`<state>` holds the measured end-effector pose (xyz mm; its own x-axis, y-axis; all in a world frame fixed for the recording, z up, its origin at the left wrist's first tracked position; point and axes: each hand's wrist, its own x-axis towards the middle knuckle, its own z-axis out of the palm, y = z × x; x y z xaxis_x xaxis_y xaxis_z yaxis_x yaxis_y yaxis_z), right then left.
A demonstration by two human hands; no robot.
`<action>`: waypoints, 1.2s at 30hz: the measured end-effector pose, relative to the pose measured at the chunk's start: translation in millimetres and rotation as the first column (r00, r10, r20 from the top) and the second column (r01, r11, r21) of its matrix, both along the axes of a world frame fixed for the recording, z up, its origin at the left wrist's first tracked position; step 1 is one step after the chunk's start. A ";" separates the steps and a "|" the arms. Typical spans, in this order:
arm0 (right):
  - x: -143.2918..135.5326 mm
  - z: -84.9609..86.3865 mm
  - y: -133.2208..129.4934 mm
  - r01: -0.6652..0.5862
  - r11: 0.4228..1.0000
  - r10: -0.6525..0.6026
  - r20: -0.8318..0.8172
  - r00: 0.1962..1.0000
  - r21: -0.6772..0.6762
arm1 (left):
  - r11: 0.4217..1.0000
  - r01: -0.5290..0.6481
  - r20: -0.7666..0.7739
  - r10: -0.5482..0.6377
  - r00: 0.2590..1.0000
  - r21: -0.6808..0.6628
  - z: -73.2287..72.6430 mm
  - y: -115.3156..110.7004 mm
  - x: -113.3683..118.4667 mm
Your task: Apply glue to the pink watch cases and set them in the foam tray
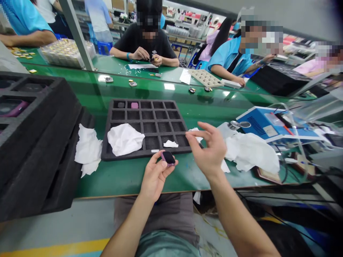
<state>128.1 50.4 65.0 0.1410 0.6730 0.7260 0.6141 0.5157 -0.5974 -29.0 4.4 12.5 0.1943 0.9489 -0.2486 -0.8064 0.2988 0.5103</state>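
Note:
My left hand (pixel 154 176) grips a smartwatch case (pixel 168 157) with a purple frame and a dark screen, just off the front edge of the black foam tray (pixel 147 154). The watch is tilted, screen up. To the right, my right hand (pixel 210 151) is raised over the bench, apart from the watch. Its thumb and index fingertips come together in a pinch, while another finger stretches out. Whatever lies between those tips, if anything, is too small to make out. A pink watch case (pixel 134 105) and a dark one (pixel 121 105) sit in the tray's back row.
White cloths (pixel 125 139) lie on the tray and on the bench. Stacked black foam trays (pixel 53 142) stand at left. On the right are a metal-capped bottle (pixel 227 128), a crumpled white cloth (pixel 252 151) and a blue device (pixel 268 123). Co-workers sit across the green bench.

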 end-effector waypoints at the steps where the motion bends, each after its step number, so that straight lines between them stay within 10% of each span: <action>1: 1.6 4.4 6.2 -0.095 0.994 0.097 0.046 0.994 -0.054 | 1.000 -0.015 0.014 0.015 1.000 -0.008 0.5 0.2 -0.3; 6: 3.7 1.2 -1.8 -0.459 0.793 0.534 0.095 0.840 -0.400 | 0.997 -0.066 0.093 0.069 0.993 -0.034 0.0 0.4 0.9; 13: -5.0 -17.5 -22.7 -0.374 0.893 0.385 -0.008 0.923 -0.249 | 0.999 -0.031 0.118 0.033 0.992 -0.013 0.0 0.0 1.5; 21: 11.1 -23.5 70.8 -0.039 0.995 0.045 0.067 0.997 -0.089 | 0.996 0.094 0.022 -0.094 0.995 0.002 2.4 -2.9 0.7; 27: 37.1 -29.8 61.6 -0.185 0.964 0.242 0.342 0.908 -0.192 | 0.998 0.068 -0.062 -0.068 0.996 0.002 0.7 -3.3 4.6; 31: 79.8 -26.7 14.4 0.136 0.967 -0.081 0.245 0.966 -0.215 | 0.997 0.071 -0.120 -0.067 0.990 0.030 0.4 -2.2 7.4; 36: 118.9 -51.0 -31.9 0.457 0.750 -0.227 0.463 0.857 -0.478 | 0.995 0.081 -0.223 -0.066 0.973 0.063 1.1 -0.5 9.0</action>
<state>247.0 18.5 14.0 0.2552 0.9236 0.2859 0.9045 -0.1236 -0.4081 -20.0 3.9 13.6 0.2123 0.9509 -0.2251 -0.6492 0.3094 0.6948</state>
